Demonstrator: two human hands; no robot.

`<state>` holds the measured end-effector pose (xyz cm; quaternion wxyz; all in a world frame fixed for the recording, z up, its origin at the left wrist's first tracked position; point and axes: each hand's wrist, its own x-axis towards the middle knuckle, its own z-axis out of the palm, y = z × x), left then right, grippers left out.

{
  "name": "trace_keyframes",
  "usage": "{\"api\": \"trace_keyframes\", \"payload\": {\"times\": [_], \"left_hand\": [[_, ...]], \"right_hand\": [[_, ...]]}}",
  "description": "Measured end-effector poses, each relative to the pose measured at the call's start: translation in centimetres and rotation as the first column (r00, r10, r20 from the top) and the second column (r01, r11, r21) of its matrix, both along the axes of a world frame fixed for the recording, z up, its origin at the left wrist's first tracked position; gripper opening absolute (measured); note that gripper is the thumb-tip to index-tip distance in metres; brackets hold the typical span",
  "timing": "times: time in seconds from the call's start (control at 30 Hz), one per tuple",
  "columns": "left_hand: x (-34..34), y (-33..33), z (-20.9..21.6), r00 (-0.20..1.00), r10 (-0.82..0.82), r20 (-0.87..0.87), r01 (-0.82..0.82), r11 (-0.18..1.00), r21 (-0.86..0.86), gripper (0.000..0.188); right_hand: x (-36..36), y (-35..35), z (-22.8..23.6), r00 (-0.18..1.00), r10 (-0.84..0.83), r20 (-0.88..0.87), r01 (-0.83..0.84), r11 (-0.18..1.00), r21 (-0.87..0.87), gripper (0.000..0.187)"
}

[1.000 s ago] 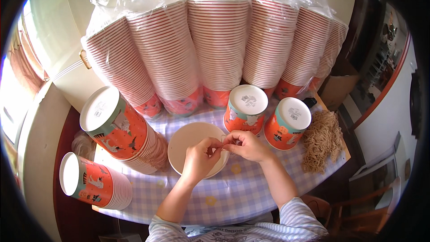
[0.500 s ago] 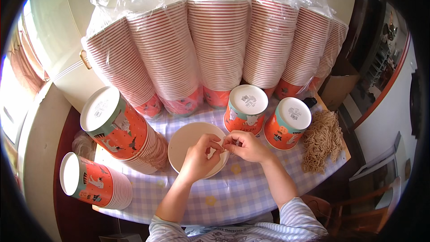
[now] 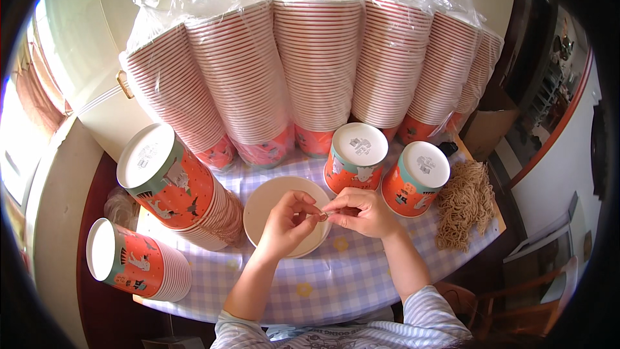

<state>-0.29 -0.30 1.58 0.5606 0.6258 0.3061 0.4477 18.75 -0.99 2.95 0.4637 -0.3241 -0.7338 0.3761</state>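
My left hand (image 3: 289, 223) and my right hand (image 3: 363, 212) meet fingertip to fingertip over the right side of a round cream-white container (image 3: 259, 201). Thumb and forefinger are pinched on each hand. Between them is a small brownish, thin bit (image 3: 323, 216), too small to name. Just beyond my right hand stands an upturned orange-and-green paper tub (image 3: 352, 173) with a white base. A second upturned paper tub (image 3: 413, 184) is to its right. At the table's right edge lies a tangled heap of beige cords (image 3: 466, 203).
Tall stacks of nested paper tubs (image 3: 323, 71) in clear plastic bags line the back. To the left, a tilted tub stack (image 3: 187, 187) and a shorter stack (image 3: 145, 262) lean outward. A blue-and-white checked cloth (image 3: 374, 271) covers the table. A cardboard box (image 3: 492, 116) sits behind right.
Both hands stay over the container, still pinched together. The right fingers have straightened a little, and the small bit between the fingertips shows more clearly. The tubs and cords have not moved.
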Motion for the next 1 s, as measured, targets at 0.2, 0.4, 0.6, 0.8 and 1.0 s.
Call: {"api": "trace_keyframes", "payload": {"times": [0.2, 0.4, 0.6, 0.8, 1.0], "left_hand": [[0.0, 0.0, -0.1, 1.0, -0.012, -0.015, 0.012, 1.0, 0.007, 0.023], [-0.1, 0.3, -0.6, 0.997, -0.007, -0.081, 0.009, 0.999, 0.031, 0.02], [0.9, -0.5, 0.5, 0.917, 0.162, -0.364, -0.06, 0.959, 0.275, 0.015], [0.4, -0.1, -1.2, 0.958, 0.155, -0.242, -0.116, 0.979, 0.166, 0.011], [0.4, 0.0, -1.2, 0.988, 0.121, -0.096, -0.113, 0.99, 0.082, 0.009]], "right_hand": [[-0.6, 0.3, -0.5, 0.995, -0.087, 0.044, 0.077, 0.979, 0.187, 0.009], [-0.4, 0.4, -0.9, 0.995, -0.105, 0.003, 0.104, 0.992, 0.07, 0.006], [-0.3, 0.3, -0.9, 0.995, -0.085, -0.043, 0.084, 0.996, -0.018, 0.009], [0.0, 0.5, -0.9, 0.995, -0.061, 0.072, 0.071, 0.988, -0.135, 0.01], [0.3, 0.4, -0.7, 0.985, -0.045, 0.164, 0.066, 0.989, -0.129, 0.011]]}}
